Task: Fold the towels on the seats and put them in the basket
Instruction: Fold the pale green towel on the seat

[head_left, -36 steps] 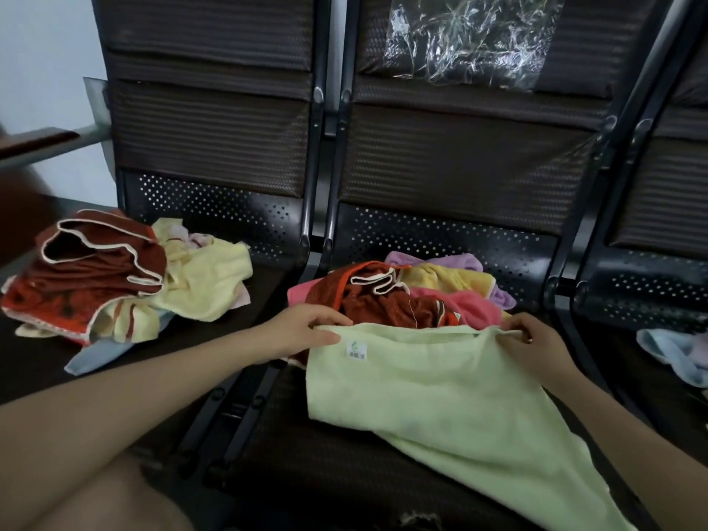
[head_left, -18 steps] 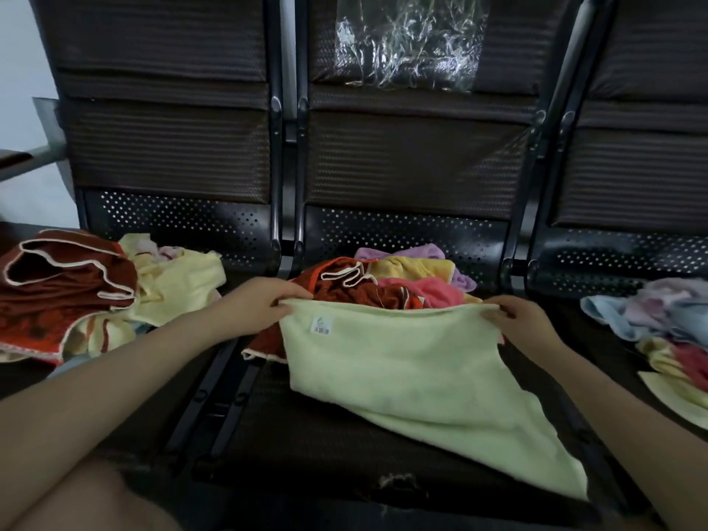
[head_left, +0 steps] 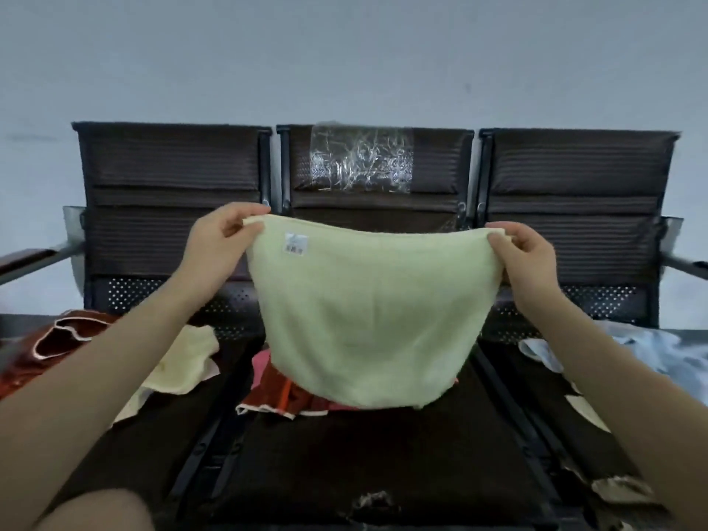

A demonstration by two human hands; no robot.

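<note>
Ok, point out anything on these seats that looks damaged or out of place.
The middle seat has a torn patch at its front edge, pale against the dark cover. A crumpled clear plastic sheet lies on its backrest. The light green towel, held up by the left hand and right hand, looks fine.

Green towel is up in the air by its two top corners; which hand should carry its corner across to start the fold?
Either could. I would lean left: the left hand and right hand pinch the green towel at matching height, but the label sits by the left corner, so folding it over likely hides it.
</note>
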